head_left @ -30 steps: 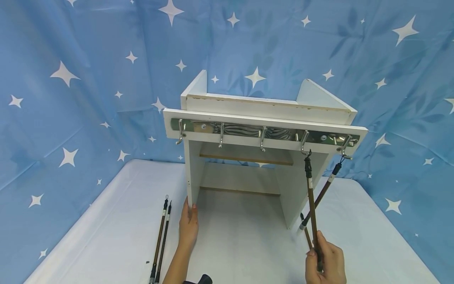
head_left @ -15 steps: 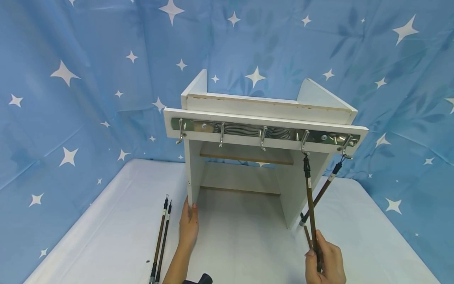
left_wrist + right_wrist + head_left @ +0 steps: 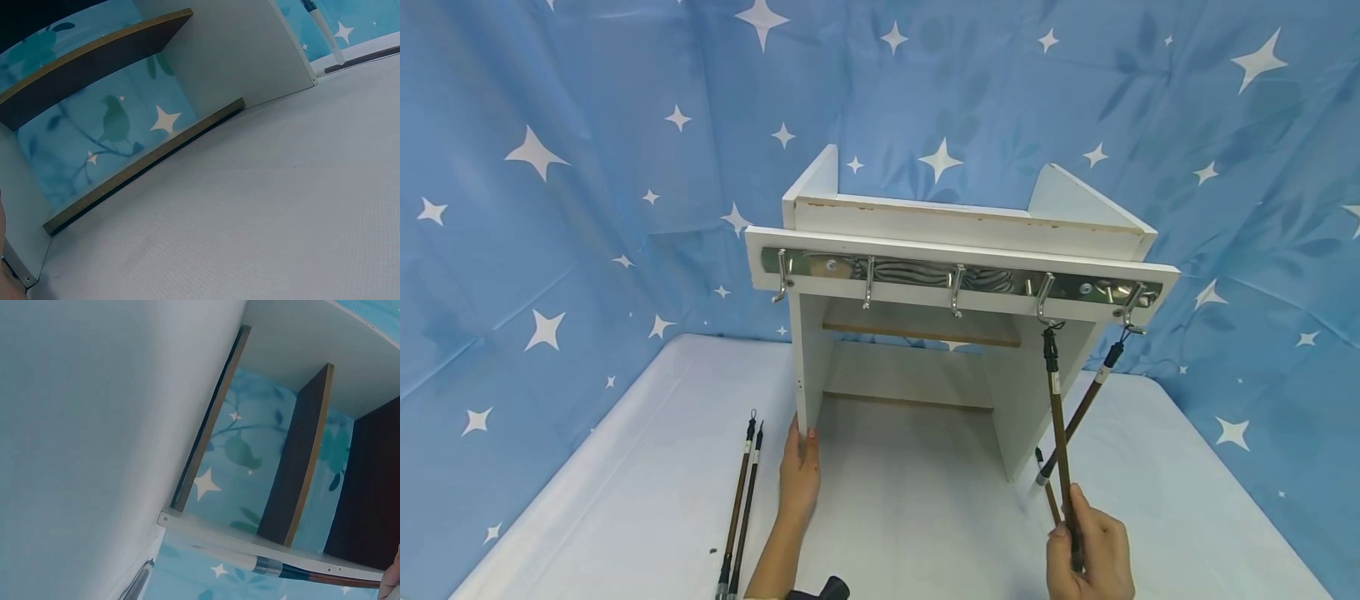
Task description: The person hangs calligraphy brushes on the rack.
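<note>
My right hand grips a brown-handled calligraphy brush near its lower end, its bristles hidden by the fingers. The cord loop at its top is right at the bottom of the fourth hook on the metal hook rail. From the rightmost hook hangs a second calligraphy brush, slanting behind the held one; its white bristles show in the right wrist view. At the left, my left hand holds the lower front edge of the white shelf unit.
Two more brushes lie side by side on the white table, left of my left forearm. Another brush lies behind the held one, partly covered. A small dark speck is near the left pair. Behind hangs a blue star-patterned curtain.
The top of the held brush has dipped slightly, then shifted a little right at the fourth hook. My left hand and the shelf unit have stayed in place.
</note>
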`<state>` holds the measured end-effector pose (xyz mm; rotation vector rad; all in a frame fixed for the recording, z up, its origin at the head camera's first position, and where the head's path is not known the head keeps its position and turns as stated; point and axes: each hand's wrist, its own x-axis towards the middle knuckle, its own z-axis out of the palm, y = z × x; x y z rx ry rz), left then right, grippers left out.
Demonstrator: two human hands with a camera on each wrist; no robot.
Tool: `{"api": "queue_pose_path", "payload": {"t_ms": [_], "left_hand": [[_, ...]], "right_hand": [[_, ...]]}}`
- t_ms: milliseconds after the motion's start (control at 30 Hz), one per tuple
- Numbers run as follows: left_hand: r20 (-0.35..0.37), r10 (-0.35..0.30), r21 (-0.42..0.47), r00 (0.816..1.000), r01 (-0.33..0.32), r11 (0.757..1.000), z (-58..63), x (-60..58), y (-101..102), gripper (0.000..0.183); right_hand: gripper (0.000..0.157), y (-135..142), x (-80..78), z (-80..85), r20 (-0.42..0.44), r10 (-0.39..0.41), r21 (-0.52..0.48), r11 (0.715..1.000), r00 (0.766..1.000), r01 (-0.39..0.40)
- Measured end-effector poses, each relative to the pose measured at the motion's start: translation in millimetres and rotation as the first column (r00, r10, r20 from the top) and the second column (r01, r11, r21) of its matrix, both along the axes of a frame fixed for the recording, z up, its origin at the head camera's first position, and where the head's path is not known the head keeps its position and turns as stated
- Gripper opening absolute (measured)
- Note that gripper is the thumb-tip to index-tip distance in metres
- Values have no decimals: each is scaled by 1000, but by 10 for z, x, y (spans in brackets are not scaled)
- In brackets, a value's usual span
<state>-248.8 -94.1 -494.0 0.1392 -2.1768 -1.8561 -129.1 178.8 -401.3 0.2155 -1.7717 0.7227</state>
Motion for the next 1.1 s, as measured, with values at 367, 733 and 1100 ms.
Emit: {"api": "queue_pose_path", "payload": {"t_ms": [367,733,1100], "left_hand": [[-6,-5,23,1000,5,1000,33,11,1,55],[2,-8,20,1000,8,1000,14,-6,-1,54],[3,0,22,1000,0,1000,3,-11,0,55]], "right_hand": [[36,72,-55,-137,-1,-4,-10,1000,1000,4],[36,227,-148,-298,-57,-45,7,999,997,45],[39,203,-105,-218,-75,-92,29,995,993,94]]}}
